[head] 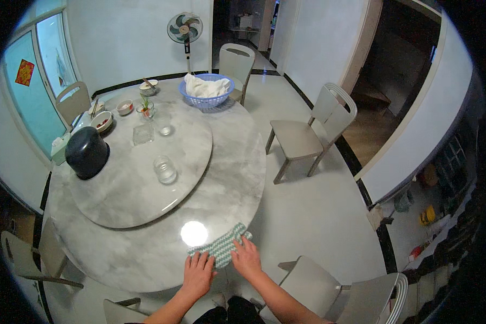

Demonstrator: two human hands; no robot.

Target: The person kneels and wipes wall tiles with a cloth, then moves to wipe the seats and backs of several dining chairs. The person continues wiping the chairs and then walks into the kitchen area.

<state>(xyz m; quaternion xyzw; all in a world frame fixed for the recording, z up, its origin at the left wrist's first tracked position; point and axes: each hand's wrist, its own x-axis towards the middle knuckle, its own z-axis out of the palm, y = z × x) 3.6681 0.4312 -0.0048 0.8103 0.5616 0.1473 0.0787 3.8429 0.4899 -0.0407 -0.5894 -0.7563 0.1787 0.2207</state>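
Observation:
A green-and-white striped cloth (pixel 222 246) lies at the near edge of a round marble-look table (pixel 137 259), part of it hanging over the rim. My left hand (pixel 198 272) rests on the cloth's left end, fingers pointing forward. On its right part lies my right hand (pixel 246 256), fingers spread a little. Whether either hand pinches the fabric cannot be told. Beyond the cloth, a raised round turntable (pixel 146 210) bears a glass jar (pixel 165 170), a square glass dish (pixel 143 134) and a dark pot (pixel 87 152) that seems upside down.
At the table's far side stand a blue plastic basket (pixel 206 101) with white cloth, a bowl with chopsticks (pixel 148 88) and a bowl of red food (pixel 102 122). Chairs surround the table, one (pixel 297 137) at the right, another (pixel 312 283) close by my right arm. A fan (pixel 185 29) stands behind.

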